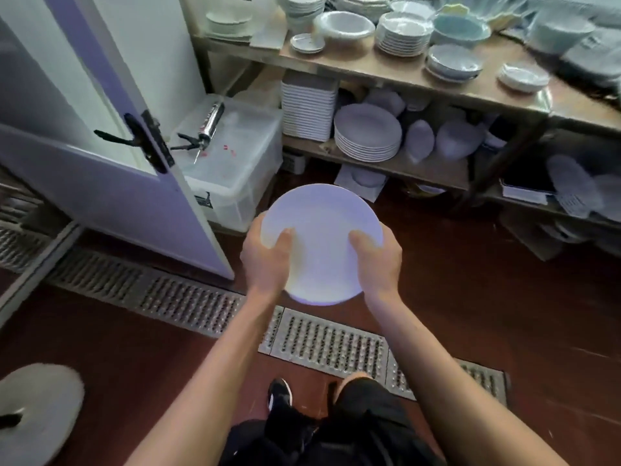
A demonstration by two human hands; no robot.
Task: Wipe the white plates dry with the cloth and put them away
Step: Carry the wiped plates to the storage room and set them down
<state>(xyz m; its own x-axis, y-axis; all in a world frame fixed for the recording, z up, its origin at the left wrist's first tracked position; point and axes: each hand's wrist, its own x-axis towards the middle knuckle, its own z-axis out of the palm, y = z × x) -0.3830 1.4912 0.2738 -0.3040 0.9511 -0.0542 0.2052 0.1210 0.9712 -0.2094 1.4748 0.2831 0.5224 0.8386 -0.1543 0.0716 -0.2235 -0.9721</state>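
I hold 1 white plate (322, 243) out before me above the red floor (470, 297). My left hand (267, 260) and right hand (378, 260) each grip its near rim, thumbs on top.

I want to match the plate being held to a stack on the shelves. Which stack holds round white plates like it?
The stack of round white plates on the middle shelf, right of the square-edged stack. It matches the plate that both hands hold.

Dark red floor (134, 348) crossed by metal drain grates (188, 304), open white door (111, 183) with black handle (134, 137) at left, wooden shelves (420, 79) along the right wall, dim bluish light.
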